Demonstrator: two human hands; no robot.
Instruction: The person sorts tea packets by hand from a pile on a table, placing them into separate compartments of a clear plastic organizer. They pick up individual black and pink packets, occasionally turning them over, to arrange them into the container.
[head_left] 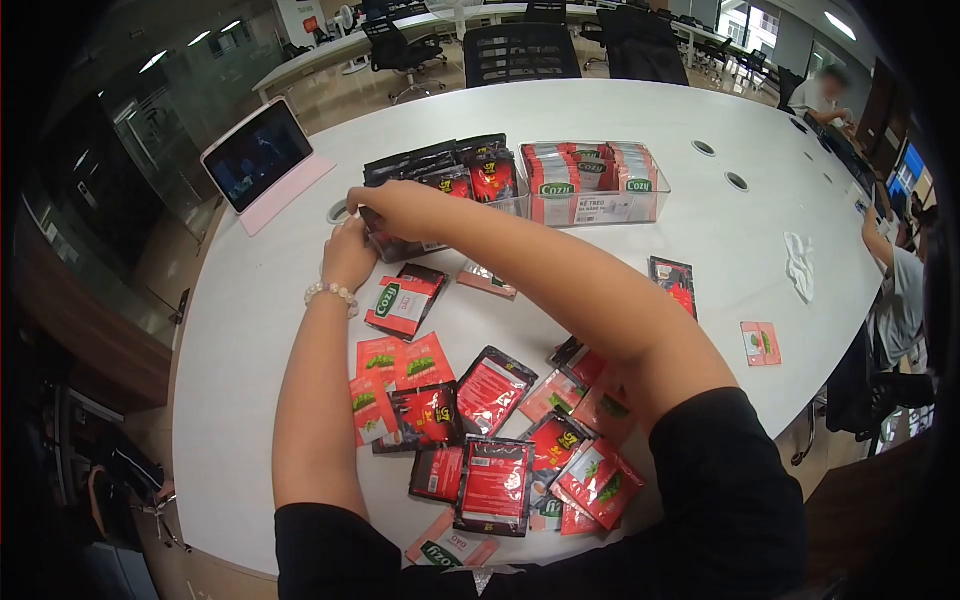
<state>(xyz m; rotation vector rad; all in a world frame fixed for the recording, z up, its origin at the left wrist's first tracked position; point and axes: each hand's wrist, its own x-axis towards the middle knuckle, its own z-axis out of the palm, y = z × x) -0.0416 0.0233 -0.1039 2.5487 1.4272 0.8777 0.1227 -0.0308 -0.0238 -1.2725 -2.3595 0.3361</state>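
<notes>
Both my hands are at the left end of a clear bin of black and red sachets point(492, 178). My right hand point(395, 208) reaches across with its fingers curled over the bin's left corner; what it grips is hidden. Just below it, my left hand point(350, 255), with a bead bracelet, touches or nearly touches the same corner, its fingertips partly covered. Beside that bin stands a second clear bin of Cozy sachets point(590, 185). Loose red, pink and black sachets point(495, 485) lie scattered and overlapping between my forearms. A Cozy sachet point(400, 303) lies nearest my left hand.
A tablet point(258, 158) on a pink cover stands at the left. A crumpled white tissue point(799, 267) and a single pink sachet point(760, 343) lie at the right. Round cable holes point(737, 181) dot the white table point(440, 110). Other people sit along the far right side.
</notes>
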